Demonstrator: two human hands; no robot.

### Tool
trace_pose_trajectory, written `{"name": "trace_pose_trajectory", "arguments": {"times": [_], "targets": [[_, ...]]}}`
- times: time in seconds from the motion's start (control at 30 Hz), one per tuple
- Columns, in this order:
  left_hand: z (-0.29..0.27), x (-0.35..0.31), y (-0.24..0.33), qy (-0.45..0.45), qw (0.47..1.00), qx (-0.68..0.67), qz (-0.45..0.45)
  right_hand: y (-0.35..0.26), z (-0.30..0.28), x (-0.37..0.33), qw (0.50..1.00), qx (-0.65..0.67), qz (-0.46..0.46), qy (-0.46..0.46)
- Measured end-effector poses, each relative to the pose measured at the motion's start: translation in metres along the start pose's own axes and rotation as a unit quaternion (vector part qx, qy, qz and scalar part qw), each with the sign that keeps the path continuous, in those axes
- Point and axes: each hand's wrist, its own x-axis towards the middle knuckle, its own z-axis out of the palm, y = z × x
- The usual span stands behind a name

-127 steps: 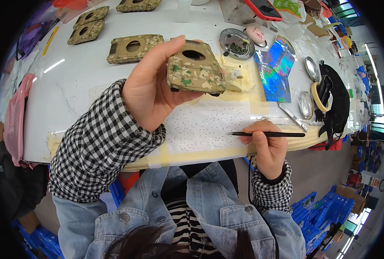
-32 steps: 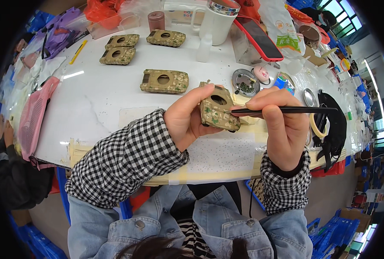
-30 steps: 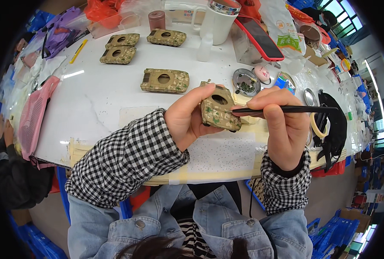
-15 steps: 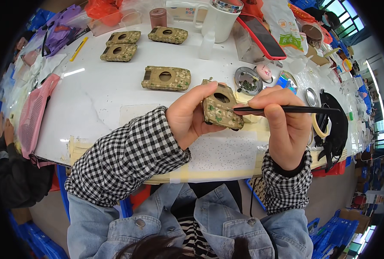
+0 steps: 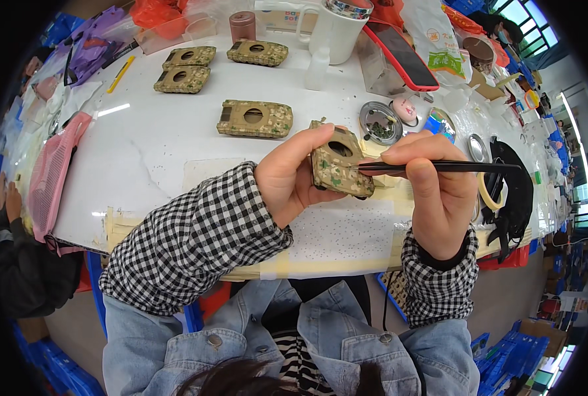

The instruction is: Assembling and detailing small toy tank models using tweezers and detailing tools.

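Tabletop (image 5: pixel 142 138) open leftward, left hand (image 5: pixel 288 177) gripping camouflage hull (image 5: pixel 331 177), right hand (image 5: pixel 441 191) pinching tweezers (image 5: pixel 462 166), near edge (image 5: pixel 333 267) taped

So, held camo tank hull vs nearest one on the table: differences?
Support: the left hand grips the held hull; the table hull lies flat.
Direction: the held hull runs roughly up-down in view, the table hull left-right.
Tool: black tweezers reach the held hull's top, not the table hull.
Shared: pixel camouflage, round top opening.
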Motion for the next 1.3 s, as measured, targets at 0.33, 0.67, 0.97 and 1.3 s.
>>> {"name": "trace_pose_trajectory", "arguments": {"times": [0.33, 0.67, 0.97, 1.3], "targets": [[0.0027, -0.0014, 0.0011, 0.003, 1.0, 0.006, 0.001, -0.001, 0.0007, 0.0002, 1.0, 0.002, 0.005, 0.009], [-0.0001, 0.0001, 0.0, 0.0, 1.0, 0.008, 0.0, 0.0007, 0.0006, -0.0011, 1.0, 0.004, 0.007, 0.009], [-0.0004, -0.0002, 0.0003, -0.003, 1.0, 0.004, 0.004, 0.0008, -0.0009, 0.0, 1.0, -0.017, -0.002, 0.0], [-0.0005, -0.0001, 0.0, 0.004, 1.0, 0.008, 0.005, 0.0021, 0.003, -0.0006, 1.0, 0.019, 0.009, 0.018]]}}
